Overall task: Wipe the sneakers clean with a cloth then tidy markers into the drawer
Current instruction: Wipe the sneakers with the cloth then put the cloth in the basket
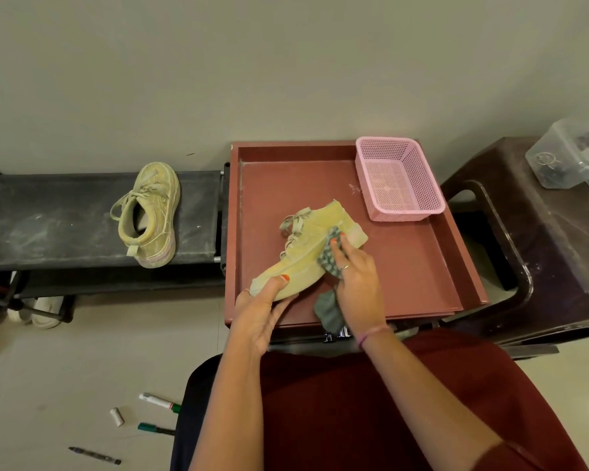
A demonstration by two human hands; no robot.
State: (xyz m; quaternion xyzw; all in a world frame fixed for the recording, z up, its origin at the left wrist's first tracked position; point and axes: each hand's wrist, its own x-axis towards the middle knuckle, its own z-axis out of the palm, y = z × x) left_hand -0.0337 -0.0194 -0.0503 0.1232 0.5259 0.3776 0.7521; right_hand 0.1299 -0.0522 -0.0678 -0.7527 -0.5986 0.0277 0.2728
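Observation:
A yellow-green sneaker [305,248] is held tilted over the open brown drawer [419,266]. My left hand [261,309] grips its heel end from below. My right hand [356,277] presses a grey checked cloth [329,258] against the sneaker's side near the toe, and the cloth's loose end hangs under my wrist. The second sneaker [150,215] sits upright on the black shoe rack [48,219] to the left. Several markers lie on the floor at bottom left: a white one with a green cap [159,402], a green one [155,429] and a dark one [94,455].
A pink mesh basket [400,180] stands in the drawer's far right corner. A dark brown stool [538,239] with a clear plastic box [572,154] on it is at the right. A small white cap [117,416] lies among the markers. Pale footwear [45,312] sits under the rack.

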